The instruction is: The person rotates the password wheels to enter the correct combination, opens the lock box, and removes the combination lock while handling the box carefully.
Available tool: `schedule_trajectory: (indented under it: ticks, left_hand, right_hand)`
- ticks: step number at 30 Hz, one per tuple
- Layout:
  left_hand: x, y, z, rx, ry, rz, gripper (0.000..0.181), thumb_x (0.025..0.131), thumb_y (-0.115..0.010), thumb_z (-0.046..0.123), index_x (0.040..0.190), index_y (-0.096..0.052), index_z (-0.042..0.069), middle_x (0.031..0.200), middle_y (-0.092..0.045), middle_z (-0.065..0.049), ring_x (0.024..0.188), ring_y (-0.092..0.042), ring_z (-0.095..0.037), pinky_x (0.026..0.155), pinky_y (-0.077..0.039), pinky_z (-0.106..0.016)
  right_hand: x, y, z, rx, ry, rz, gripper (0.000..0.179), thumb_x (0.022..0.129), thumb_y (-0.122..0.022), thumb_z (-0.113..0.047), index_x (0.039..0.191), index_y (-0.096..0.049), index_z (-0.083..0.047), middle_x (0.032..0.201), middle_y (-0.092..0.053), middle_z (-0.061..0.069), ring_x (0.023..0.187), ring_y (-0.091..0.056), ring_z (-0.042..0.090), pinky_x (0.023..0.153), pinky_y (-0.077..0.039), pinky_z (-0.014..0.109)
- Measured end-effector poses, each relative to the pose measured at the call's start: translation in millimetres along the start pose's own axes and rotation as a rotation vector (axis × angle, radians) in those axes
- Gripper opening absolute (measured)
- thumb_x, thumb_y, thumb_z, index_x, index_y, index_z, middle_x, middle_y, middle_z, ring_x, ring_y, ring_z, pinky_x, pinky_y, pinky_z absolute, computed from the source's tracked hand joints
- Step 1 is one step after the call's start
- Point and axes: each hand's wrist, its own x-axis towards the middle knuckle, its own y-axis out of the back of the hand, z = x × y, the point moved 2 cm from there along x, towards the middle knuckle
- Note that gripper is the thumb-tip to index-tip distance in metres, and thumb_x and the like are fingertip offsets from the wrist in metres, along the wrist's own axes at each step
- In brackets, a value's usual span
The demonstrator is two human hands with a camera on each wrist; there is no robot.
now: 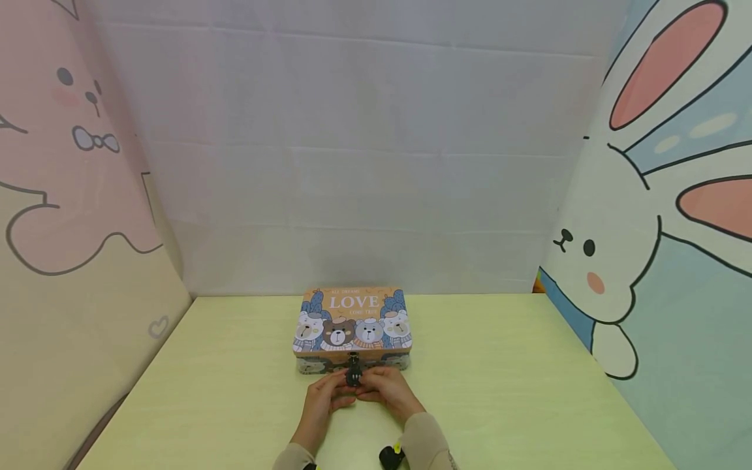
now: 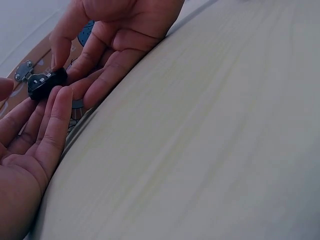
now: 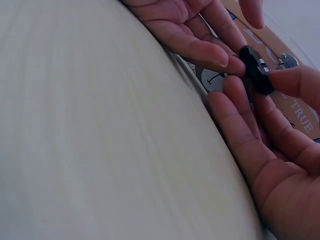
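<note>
A small black combination padlock (image 1: 354, 373) hangs at the metal latch (image 2: 23, 70) on the front of a tin box (image 1: 352, 329) printed with bears and "LOVE". My right hand (image 1: 389, 390) pinches the padlock, its thumb on the dial side and fingers beneath, as the right wrist view shows. From the other side, my left hand (image 1: 322, 399) touches the padlock with nearly straight fingertips. Its thumb (image 3: 251, 12) stands lifted off the padlock. Whether the shackle is locked cannot be made out.
The box stands on a pale yellow-green table (image 1: 499, 378), its lid down. A white cloth backdrop (image 1: 376, 163) hangs behind. Side panels show cartoon animals, a rabbit (image 1: 611, 261) on the right. A black wrist device (image 1: 390, 458) shows by the right sleeve.
</note>
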Motion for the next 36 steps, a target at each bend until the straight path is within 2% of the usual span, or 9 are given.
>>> schedule_trajectory:
  ticks: [11,22,30,36]
  left_hand:
    - [0.7,0.2,0.1,0.007,0.007,0.008,0.037,0.102,-0.050,0.009,0.128,-0.055,-0.017,0.096,-0.071,-0.006,0.080,-0.069,-0.014,0.069,-0.063,-0.029]
    - [0.0,-0.9,-0.1,0.041,-0.026,0.005,0.037,0.100,-0.052,0.005,0.128,-0.054,-0.019,0.096,-0.070,-0.007,0.079,-0.069,-0.014,0.068,-0.062,-0.027]
    - [-0.1,-2.5,-1.9,0.103,-0.064,0.031,0.036,0.094,-0.063,-0.001,0.125,-0.055,-0.019,0.103,-0.070,-0.007,0.081,-0.068,-0.012,0.068,-0.063,-0.029]
    - [2.2,-5.2,-4.0,0.134,-0.072,0.070,0.037,0.090,-0.067,-0.003,0.122,-0.056,-0.019,0.096,-0.071,-0.007,0.075,-0.067,-0.011,0.064,-0.062,-0.027]
  right_hand:
    - [2.3,-0.3,1.9,-0.027,-0.006,0.023,0.018,0.093,-0.058,-0.002,0.097,-0.066,0.014,0.075,-0.067,0.007,0.069,-0.066,0.013,0.071,-0.063,0.029]
    - [0.7,-0.4,1.0,-0.022,-0.007,0.013,0.018,0.094,-0.059,-0.003,0.098,-0.067,0.013,0.076,-0.068,0.007,0.070,-0.067,0.013,0.072,-0.063,0.028]
    - [-0.9,0.5,2.1,0.056,-0.017,0.041,0.025,0.097,-0.055,-0.007,0.107,-0.065,0.014,0.081,-0.069,0.007,0.070,-0.068,0.014,0.072,-0.063,0.030]
    - [-0.8,1.7,3.3,0.098,-0.003,0.026,0.015,0.095,-0.056,-0.003,0.099,-0.066,0.008,0.078,-0.068,0.007,0.069,-0.068,0.015,0.070,-0.063,0.030]
